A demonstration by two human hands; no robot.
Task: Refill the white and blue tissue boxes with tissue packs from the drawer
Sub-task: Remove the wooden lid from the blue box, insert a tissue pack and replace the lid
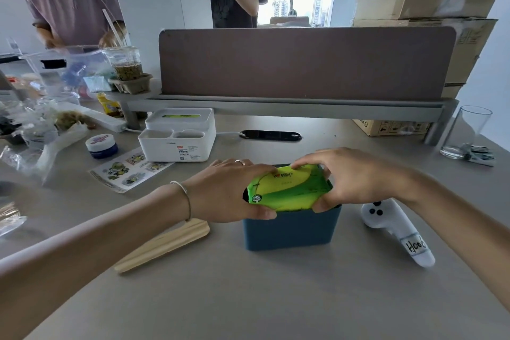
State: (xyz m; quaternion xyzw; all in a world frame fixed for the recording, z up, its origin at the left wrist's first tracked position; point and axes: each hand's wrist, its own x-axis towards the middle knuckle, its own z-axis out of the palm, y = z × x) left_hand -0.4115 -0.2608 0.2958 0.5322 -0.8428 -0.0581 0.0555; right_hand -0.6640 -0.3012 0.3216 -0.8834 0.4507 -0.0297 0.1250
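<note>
A green and yellow tissue pack (288, 188) sits in the open top of the blue tissue box (291, 230) at the table's middle, tilted with its left end higher. My left hand (231, 190) grips the pack's left end and my right hand (350, 178) grips its right end. Behind and to the left stands the white tissue box (179, 138), lid on, with green showing through its top slot. A light wooden lid (162, 243) lies flat on the table left of the blue box. The drawer is not in view.
A white controller (397, 232) lies right of the blue box. A glass (466, 132) stands at the far right. A sticker sheet (129, 168), a small jar (100, 145) and bags clutter the left. A brown divider (303, 63) backs the desk; two people stand beyond.
</note>
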